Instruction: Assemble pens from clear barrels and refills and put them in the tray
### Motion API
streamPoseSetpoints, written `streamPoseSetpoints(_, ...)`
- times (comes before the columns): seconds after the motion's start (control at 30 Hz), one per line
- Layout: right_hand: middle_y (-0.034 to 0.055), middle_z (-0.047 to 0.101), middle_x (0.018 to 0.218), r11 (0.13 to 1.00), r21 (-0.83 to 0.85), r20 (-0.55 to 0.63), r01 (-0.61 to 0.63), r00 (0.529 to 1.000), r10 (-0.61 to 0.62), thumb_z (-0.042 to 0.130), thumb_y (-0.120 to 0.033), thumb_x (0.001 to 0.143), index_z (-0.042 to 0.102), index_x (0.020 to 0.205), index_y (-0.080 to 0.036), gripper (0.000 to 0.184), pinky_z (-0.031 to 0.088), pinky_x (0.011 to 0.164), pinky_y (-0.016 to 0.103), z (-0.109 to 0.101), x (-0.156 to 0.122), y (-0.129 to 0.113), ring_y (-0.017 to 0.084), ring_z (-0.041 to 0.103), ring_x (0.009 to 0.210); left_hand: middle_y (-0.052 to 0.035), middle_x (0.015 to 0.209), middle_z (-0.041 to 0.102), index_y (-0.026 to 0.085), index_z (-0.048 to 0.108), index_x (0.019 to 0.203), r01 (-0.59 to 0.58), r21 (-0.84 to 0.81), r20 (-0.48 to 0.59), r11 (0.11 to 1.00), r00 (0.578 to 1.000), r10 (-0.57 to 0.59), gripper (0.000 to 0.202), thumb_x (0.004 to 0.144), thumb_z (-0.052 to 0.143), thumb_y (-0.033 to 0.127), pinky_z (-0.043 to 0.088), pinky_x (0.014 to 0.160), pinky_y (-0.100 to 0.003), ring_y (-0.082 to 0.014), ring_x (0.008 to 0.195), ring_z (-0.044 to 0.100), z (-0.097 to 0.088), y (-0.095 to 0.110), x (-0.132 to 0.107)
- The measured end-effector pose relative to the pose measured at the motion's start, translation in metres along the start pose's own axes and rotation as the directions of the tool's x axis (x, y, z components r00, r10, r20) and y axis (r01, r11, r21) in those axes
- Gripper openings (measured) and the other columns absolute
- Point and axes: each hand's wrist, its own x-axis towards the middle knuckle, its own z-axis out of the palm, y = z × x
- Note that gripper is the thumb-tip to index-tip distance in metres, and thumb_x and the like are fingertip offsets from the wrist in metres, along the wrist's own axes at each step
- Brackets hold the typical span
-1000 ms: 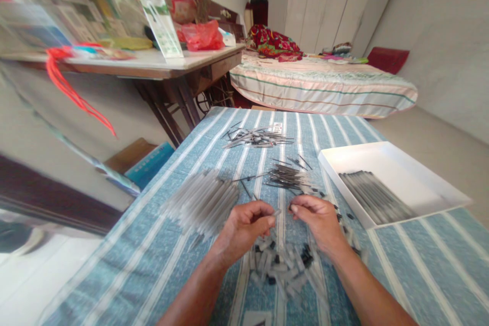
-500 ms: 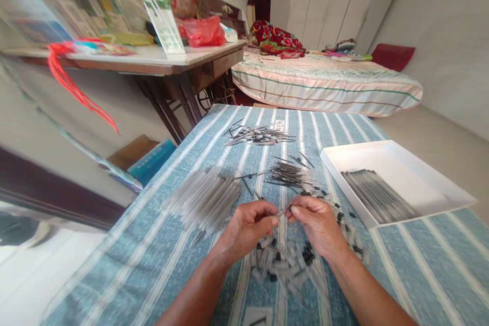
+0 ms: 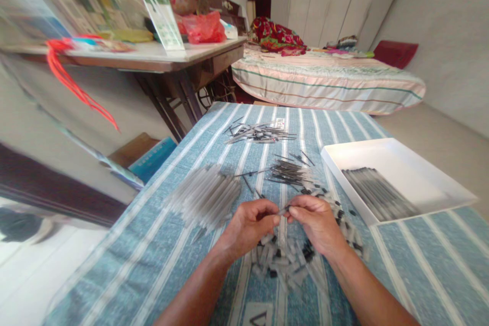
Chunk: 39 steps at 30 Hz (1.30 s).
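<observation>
My left hand (image 3: 255, 224) pinches a small translucent grey pen part (image 3: 283, 211) between thumb and fingertips. Facing it, my right hand (image 3: 314, 220) is closed in a pinch on a small black piece, mostly covered by the fingers. The two parts meet end to end between my hands; whether one sits inside the other is too small to tell. Just below lies a loose pile of short clear pen caps and black bits (image 3: 284, 265). Left of my hands is a stack of frosted pen barrels (image 3: 208, 196). Thin dark pen refills (image 3: 287, 172) lie beyond my fingers.
A white box lid (image 3: 412, 173) on the right holds a row of dark-filled pens (image 3: 376, 193). Farther back is a mixed heap of thin pen parts (image 3: 262, 133). A striped blue cloth (image 3: 126, 265) covers the table. Behind stand a side desk (image 3: 160, 63) and a bed (image 3: 324, 79).
The small black piece in my right hand and the translucent part in my left look slightly closer together. My hands stay nearly in place; the view has shifted a little.
</observation>
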Motion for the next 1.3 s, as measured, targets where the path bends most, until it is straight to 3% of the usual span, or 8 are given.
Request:
streamPoseSetpoints(0.47, -0.0016, 0.064, 0.059, 0.983, -0.178, -0.002, 0.047, 0.999, -0.049, 0.076, -0.026, 0.062, 0.069, 0.068, -0.018, 0.012, 0.044, 0.053, 0.022, -0.002, 0.001, 0.003, 0.011, 0.055, 0.051, 0.0028, 0.058, 0.053, 0.013, 0.06, 0.073, 0.014, 0.112, 0.025, 0.994, 1.0, -0.017, 0.012, 0.074, 0.053, 0.022, 0.036, 0.048, -0.02, -0.0087, 0.05, 0.048, -0.002, -0.001, 0.0)
streamPoseSetpoints(1.0, -0.0026, 0.063, 0.057, 0.974, -0.222, 0.009, 0.044, 0.999, -0.043, 0.074, -0.027, 0.064, 0.068, 0.068, -0.018, 0.012, 0.043, 0.052, 0.021, -0.001, 0.0, 0.003, 0.01, 0.054, 0.051, 0.0022, 0.062, 0.057, 0.013, 0.06, 0.074, 0.027, 0.059, 0.07, 0.998, 0.997, -0.031, 0.013, 0.074, 0.053, 0.025, 0.038, 0.046, -0.02, -0.0082, 0.048, 0.048, -0.003, -0.006, 0.002)
streamPoseSetpoints(1.3, 0.0011, 0.069, 0.071, 0.813, -0.558, 0.138, 0.167, 0.984, -0.108, 0.069, -0.026, 0.068, 0.071, 0.08, -0.018, 0.015, 0.046, 0.062, 0.023, -0.011, 0.001, -0.005, 0.014, 0.061, 0.065, 0.0034, 0.058, 0.052, 0.014, 0.058, 0.07, 0.024, 0.156, 0.047, 0.987, 0.998, -0.032, 0.011, 0.073, 0.051, 0.022, 0.036, 0.047, -0.02, -0.0089, 0.049, 0.048, -0.001, -0.007, 0.001)
